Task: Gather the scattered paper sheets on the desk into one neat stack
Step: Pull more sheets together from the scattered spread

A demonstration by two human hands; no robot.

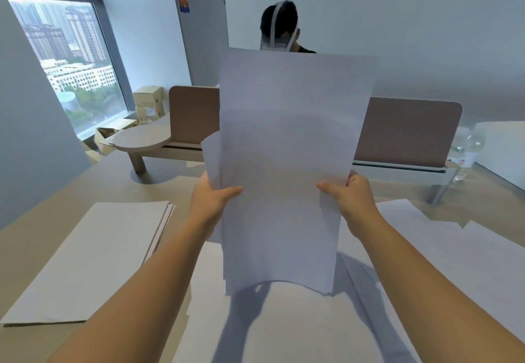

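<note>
I hold a bundle of white paper sheets (pixel 287 164) upright above the desk (pixel 51 217), its lower edge just over the papers lying below. My left hand (pixel 211 198) grips the bundle's left edge, thumb in front. My right hand (pixel 350 195) grips its right edge the same way. One sheet sticks out crooked behind the bundle at the left. More loose white sheets (pixel 443 252) lie spread on the desk under and to the right of my arms. A neat flat pile of sheets (pixel 93 254) lies on the desk at the left.
A brown divider panel (pixel 409 129) stands along the desk's far edge, with a person sitting behind it. A round side shelf (pixel 142 138) and cardboard boxes (pixel 147 101) are at the far left by the window. Plastic bottles (pixel 466 146) stand far right.
</note>
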